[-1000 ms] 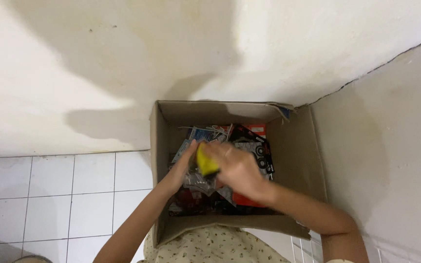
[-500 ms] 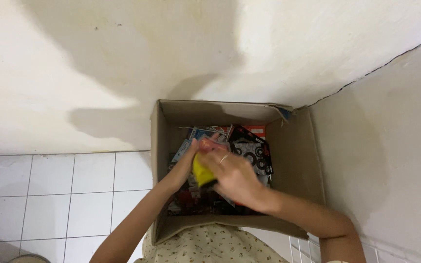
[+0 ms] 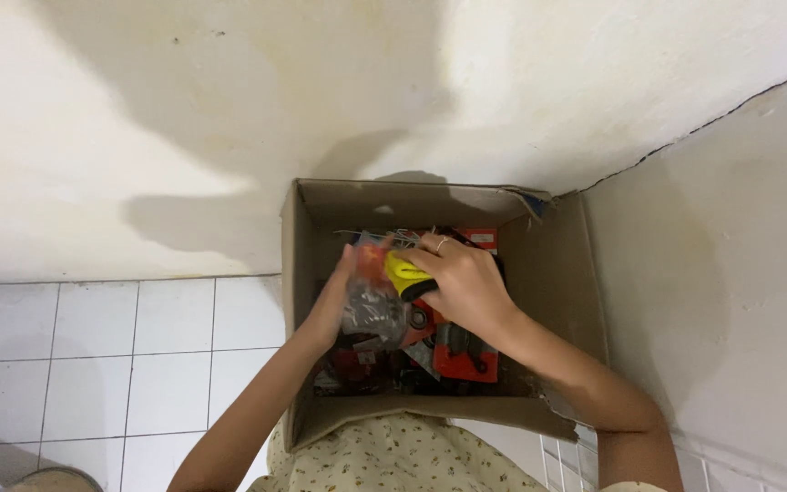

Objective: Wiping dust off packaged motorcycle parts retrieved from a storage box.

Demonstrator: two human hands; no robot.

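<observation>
A yellow-handled tool [image 3: 404, 274] is gripped by the right hand [image 3: 466, 287] inside the cardboard box [image 3: 557, 301]. A clear packet [image 3: 371, 310] is clasped by the left hand [image 3: 332, 305]. Red packages [image 3: 465, 353] remain unsorted beneath.

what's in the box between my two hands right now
In the head view, a clear plastic packet of small dark parts sits between the left hand and right hand, with a yellow item under the right fingers.

Both hands [image 3: 412, 287] in a cardboard box [image 3: 307, 319], right hand [image 3: 466, 282] around a yellow object [image 3: 403, 271].
</observation>
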